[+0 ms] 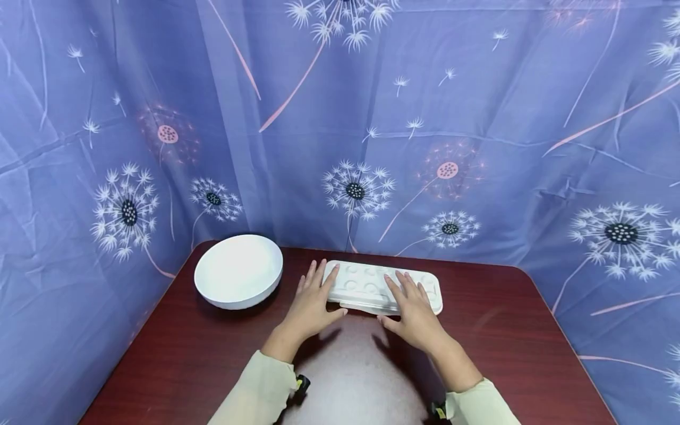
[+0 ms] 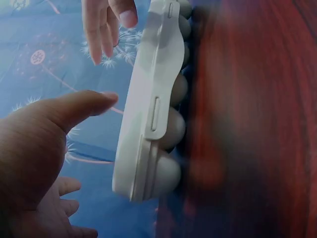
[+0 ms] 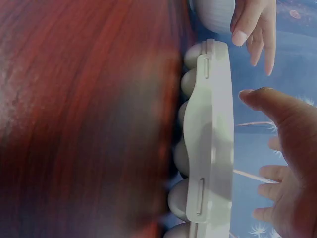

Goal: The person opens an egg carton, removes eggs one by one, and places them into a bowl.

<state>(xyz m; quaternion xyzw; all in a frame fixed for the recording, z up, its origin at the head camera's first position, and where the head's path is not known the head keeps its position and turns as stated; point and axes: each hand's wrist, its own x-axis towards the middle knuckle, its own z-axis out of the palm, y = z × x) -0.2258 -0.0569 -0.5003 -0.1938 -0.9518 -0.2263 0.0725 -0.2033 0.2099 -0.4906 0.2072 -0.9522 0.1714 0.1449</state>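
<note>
In the frame's lower centre, we are holding the left hand (image 1: 313, 304) and right hand (image 1: 417, 313) over a white carton (image 1: 368, 283), each grip spread apart. A bowl (image 1: 239, 268) is standing further left.

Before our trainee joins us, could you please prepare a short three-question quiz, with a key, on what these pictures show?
1. True or false: in the head view, the white bowl stands to the left of the white case.

2. Multiple choice: how is the white case now?
A) Wide open
B) Standing on one end
C) Closed and lying flat

3. Short answer: which is nearer the white bowl, the person's left hand or right hand?

Key: 1. True. 2. C. 3. The left hand.
</note>
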